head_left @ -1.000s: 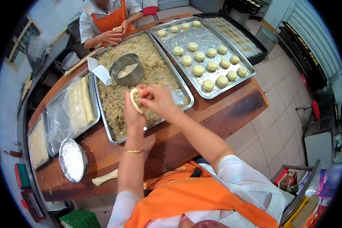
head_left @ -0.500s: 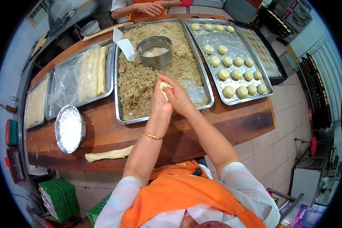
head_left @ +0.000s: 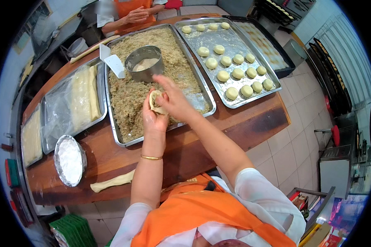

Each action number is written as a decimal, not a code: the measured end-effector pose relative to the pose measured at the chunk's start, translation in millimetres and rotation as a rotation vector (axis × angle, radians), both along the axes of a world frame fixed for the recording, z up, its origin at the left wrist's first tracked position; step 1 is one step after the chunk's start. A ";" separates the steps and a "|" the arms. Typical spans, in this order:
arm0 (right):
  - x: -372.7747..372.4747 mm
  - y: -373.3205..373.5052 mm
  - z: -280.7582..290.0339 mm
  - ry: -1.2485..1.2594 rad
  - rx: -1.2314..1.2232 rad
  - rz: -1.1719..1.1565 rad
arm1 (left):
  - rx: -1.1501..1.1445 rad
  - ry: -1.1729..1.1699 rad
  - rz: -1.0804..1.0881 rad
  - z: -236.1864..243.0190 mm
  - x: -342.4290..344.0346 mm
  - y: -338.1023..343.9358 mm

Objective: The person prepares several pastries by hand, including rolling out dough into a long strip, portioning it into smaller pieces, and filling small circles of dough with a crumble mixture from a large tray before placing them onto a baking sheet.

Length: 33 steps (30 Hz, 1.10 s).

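My left hand (head_left: 152,120) is cupped, closed round a round dough wrapper (head_left: 156,101) with filling inside. My right hand (head_left: 172,99) overlaps it, fingers stretched up and slightly blurred, thumb at the wrapper's hollow. Both are over a large metal tray of crumbly filling (head_left: 127,108), just below a steel ring container (head_left: 144,73) and a white scraper (head_left: 114,66). A dough strip (head_left: 107,183) lies at the table's near edge, right of which is my left forearm. A metal bowl of white powder (head_left: 70,160) stands at the left.
A tray of round dough balls (head_left: 226,103) is at the right, beside a dark baking tray (head_left: 282,72). Trays of plastic-covered dough (head_left: 82,94) sit left on the wooden table (head_left: 259,119). A co-worker's hands (head_left: 138,15) are across the table. Dark racks (head_left: 327,78) stand far right.
Half a second ago both hands were pressed together round the dough; now my right fingers are lifted and spread, exposing the wrapper. The view has shifted slightly.
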State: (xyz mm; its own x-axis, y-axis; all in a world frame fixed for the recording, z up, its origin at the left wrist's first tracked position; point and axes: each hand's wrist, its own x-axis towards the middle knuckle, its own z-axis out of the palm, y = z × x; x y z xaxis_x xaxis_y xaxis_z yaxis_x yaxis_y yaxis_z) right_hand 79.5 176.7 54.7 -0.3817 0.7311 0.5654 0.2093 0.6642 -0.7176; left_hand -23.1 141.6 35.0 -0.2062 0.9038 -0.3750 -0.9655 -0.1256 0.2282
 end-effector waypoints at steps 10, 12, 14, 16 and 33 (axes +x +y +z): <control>5.8 -16.5 -5.9 -0.046 -0.262 0.242 | -0.071 0.058 -0.032 -13.7 -2.7 -3.3; 11.0 -15.1 3.6 0.177 -0.556 0.354 | 0.017 0.084 -0.126 0.0 -3.2 -12.3; 14.9 -15.2 14.4 0.339 -0.798 0.428 | 0.141 0.130 -0.192 13.0 -1.0 -19.8; 9.5 -20.7 8.1 0.227 -0.615 0.400 | -0.018 0.157 -0.090 11.1 7.4 -18.1; 11.6 -32.2 20.7 0.105 -0.785 0.353 | 0.406 0.215 -0.328 -26.0 -15.8 -29.2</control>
State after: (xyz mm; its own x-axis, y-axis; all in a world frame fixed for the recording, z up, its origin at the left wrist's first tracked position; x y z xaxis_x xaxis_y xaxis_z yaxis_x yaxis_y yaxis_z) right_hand 91.2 144.5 75.4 -0.6341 0.7732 -0.0083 -0.0089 -0.0180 -0.9998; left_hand -38.9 112.5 9.0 0.0764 0.9964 0.0362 -0.9058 0.0541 0.4203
